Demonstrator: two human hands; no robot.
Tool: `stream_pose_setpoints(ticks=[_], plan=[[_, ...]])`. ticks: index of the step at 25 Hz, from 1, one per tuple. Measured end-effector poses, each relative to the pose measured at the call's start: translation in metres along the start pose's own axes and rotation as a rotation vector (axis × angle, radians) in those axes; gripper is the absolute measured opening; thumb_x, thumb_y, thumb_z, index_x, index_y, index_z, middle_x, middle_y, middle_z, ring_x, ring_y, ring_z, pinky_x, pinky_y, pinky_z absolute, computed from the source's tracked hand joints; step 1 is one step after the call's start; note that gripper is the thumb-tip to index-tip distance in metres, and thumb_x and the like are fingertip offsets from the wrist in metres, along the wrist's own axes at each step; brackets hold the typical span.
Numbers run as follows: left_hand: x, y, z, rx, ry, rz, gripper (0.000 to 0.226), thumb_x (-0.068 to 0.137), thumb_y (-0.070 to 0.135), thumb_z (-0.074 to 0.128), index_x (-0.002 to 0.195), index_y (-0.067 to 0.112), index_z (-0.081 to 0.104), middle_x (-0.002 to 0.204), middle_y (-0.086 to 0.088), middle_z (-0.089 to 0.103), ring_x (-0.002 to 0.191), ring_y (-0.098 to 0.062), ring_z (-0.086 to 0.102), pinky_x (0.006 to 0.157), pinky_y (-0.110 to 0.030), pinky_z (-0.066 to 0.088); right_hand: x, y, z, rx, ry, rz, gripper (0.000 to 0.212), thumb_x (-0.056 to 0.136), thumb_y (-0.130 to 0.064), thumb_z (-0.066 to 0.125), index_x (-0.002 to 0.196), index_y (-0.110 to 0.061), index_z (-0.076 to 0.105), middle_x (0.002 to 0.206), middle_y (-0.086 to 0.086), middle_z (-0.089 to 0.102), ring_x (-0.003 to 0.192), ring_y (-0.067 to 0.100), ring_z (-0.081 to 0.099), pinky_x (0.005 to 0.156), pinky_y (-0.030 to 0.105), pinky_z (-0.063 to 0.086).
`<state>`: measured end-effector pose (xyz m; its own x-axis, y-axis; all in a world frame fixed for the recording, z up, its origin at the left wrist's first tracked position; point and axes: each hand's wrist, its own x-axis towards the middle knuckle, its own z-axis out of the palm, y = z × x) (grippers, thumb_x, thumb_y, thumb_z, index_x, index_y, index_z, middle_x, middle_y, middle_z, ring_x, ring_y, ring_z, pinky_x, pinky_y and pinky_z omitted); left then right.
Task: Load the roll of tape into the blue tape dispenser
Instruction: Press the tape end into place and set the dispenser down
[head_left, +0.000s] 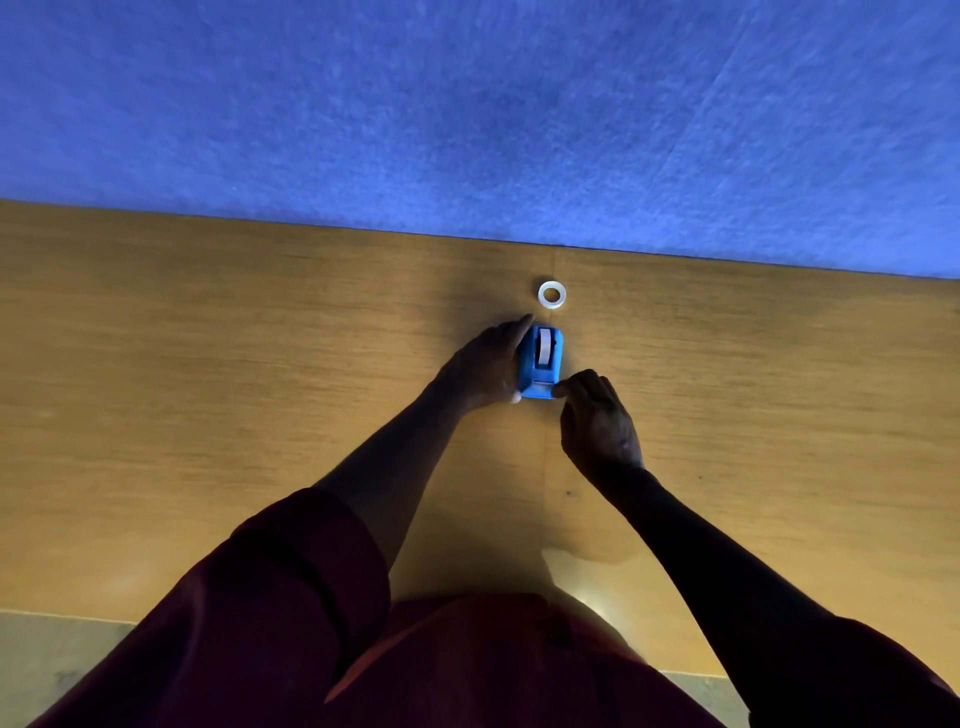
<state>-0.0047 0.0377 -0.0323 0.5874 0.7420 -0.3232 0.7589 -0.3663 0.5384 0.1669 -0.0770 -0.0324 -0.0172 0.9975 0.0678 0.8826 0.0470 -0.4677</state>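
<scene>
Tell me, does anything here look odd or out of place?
Nothing looks spilled or broken. One oddity: a white ring lies loose on the table beyond the blue dispenser, which already seems to hold a roll, while both hands work on it.

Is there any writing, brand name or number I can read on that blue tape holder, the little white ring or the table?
No readable text anywhere in this view.
Blue tape dispenser: plain blue body, no label or brand visible; any moulded mark is too small to tell.
White ring: blank.
Wooden table and blue wall: no signs or numbers.
</scene>
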Motion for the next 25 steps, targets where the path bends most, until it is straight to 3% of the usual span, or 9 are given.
stream_pose_setpoints(ticks=[2, 5, 10, 15, 21, 25], plan=[[-0.008, -0.006, 0.003, 0.004, 0.028, 0.014, 0.102, 0.086, 0.009, 0.075, 0.162, 0.015, 0.007, 0.168, -0.008, 0.017, 0.154, -0.024, 0.019, 0.121, -0.040, 0.032, 0.007, 0.008, -0.003, -0.002, 0.038, 0.058, 0.031, 0.089, -0.001, 0.055, 0.118, -0.012, 0.059, 0.116, 0.005, 0.059, 0.103, 0.021, 0.055, 0.083, 0.034, 0.054], [-0.020, -0.013, 0.015, 0.119, 0.100, -0.004, 0.083, 0.097, 0.013, 0.060, 0.161, 0.006, 0.007, 0.170, -0.013, 0.006, 0.157, -0.026, 0.008, 0.126, -0.039, 0.016, 0.017, 0.023, -0.002, -0.034, 0.041, 0.155, 0.042, 0.092, -0.007, 0.057, 0.134, -0.007, 0.051, 0.135, 0.013, 0.054, 0.120, 0.028, 0.052, 0.101, 0.039, 0.048], [-0.029, -0.018, 0.036, 0.183, 0.159, -0.085, 0.074, 0.104, 0.027, 0.046, 0.161, 0.005, 0.005, 0.170, -0.015, 0.001, 0.157, -0.030, 0.000, 0.127, -0.044, 0.003, 0.019, 0.041, 0.015, -0.138, -0.123, 0.209, 0.060, 0.098, -0.020, 0.053, 0.152, -0.001, 0.032, 0.159, 0.019, 0.030, 0.148, 0.034, 0.027, 0.121, 0.047, 0.027], [-0.029, -0.022, 0.045, 0.257, 0.198, -0.081, 0.070, 0.104, 0.034, 0.039, 0.160, 0.003, 0.011, 0.169, -0.017, 0.007, 0.157, -0.033, 0.004, 0.127, -0.046, 0.003, 0.012, 0.047, 0.029, -0.158, -0.185, 0.220, 0.067, 0.102, -0.031, 0.041, 0.158, -0.008, 0.012, 0.167, 0.012, 0.006, 0.154, 0.028, 0.004, 0.125, 0.047, 0.012], [-0.030, -0.027, 0.049, 0.291, 0.231, -0.065, 0.067, 0.105, 0.039, 0.032, 0.160, 0.003, 0.016, 0.169, -0.016, 0.011, 0.157, -0.032, 0.007, 0.127, -0.049, 0.007, 0.009, 0.049, 0.041, -0.159, -0.089, 0.226, 0.063, 0.103, -0.032, 0.037, 0.157, -0.007, 0.018, 0.166, 0.011, 0.011, 0.154, 0.024, 0.005, 0.125, 0.047, 0.012], [-0.029, -0.023, 0.049, 0.315, 0.225, -0.091, 0.069, 0.104, 0.034, 0.040, 0.160, 0.004, 0.015, 0.169, -0.016, 0.008, 0.157, -0.033, 0.005, 0.126, -0.051, 0.006, 0.007, 0.053, 0.045, -0.149, -0.032, 0.216, 0.062, 0.102, -0.034, 0.037, 0.156, -0.007, 0.024, 0.165, 0.010, 0.018, 0.154, 0.023, 0.010, 0.125, 0.045, 0.013]])
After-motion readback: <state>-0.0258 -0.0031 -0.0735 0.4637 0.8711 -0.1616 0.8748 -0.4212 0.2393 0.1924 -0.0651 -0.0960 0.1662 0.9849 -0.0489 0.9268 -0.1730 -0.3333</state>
